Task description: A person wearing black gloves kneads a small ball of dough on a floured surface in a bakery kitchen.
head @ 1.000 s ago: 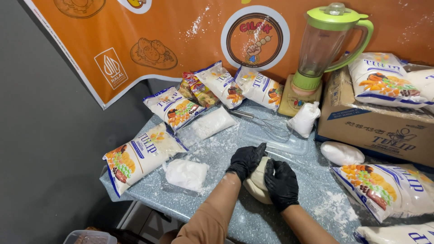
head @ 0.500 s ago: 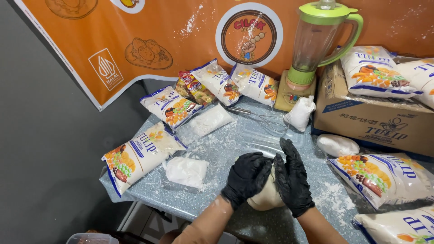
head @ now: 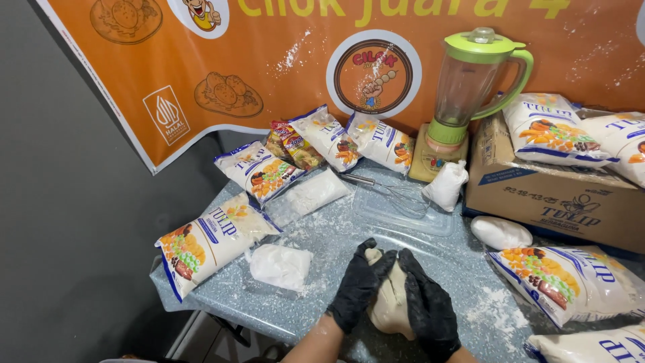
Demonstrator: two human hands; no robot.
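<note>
A pale lump of dough (head: 390,299) lies on the flour-dusted grey speckled table (head: 322,249) near its front edge. My left hand (head: 359,286) in a black glove presses against the dough's left side. My right hand (head: 428,309), also in a black glove, cups its right side. Both hands squeeze the dough between them, and its lower part is hidden behind my fingers.
White flour bags (head: 208,242) lie to the left, at the back (head: 383,140) and at the right (head: 564,279). Small clear bags of white powder (head: 281,265) sit near the dough. A green blender (head: 463,94), a whisk on a clear lid (head: 396,195) and a cardboard box (head: 551,195) stand behind.
My hands slid from spread over the top of the dough to its two sides, so more of the dough shows between them. The camera view tilted and shifted slightly.
</note>
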